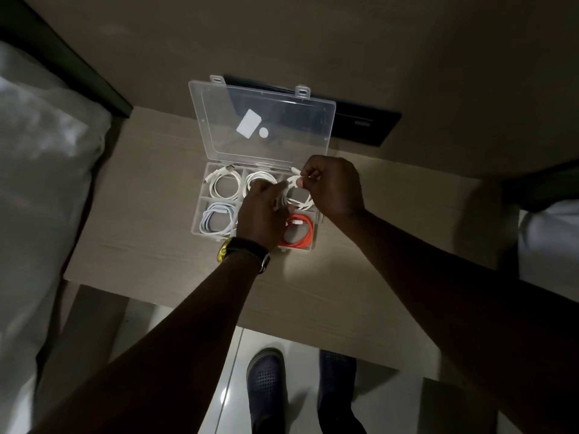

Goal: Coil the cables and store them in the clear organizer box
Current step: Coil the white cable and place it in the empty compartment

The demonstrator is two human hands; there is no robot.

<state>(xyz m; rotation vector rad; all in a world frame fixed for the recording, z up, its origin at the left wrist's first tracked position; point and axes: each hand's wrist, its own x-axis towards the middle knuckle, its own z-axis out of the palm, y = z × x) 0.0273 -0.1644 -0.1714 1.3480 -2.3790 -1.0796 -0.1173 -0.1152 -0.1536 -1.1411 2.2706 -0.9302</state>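
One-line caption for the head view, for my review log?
Both hands, left hand and right hand, tuck a white cable into the open clear organizer box.

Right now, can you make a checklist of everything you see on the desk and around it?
Surface: pale wood-grain desk, dimly lit.
Job's things: clear organizer box, lid propped open; six compartments.
Cables: white coils in the far row, pale coil near left, orange coil near right; near middle hidden.
Hands: left hand over the box's middle; right hand pinching a white cable above the far right compartment.
Clutter: nothing seen.
Surroundings: black panel behind the box, white bedding left, blue shoes on a tiled floor.
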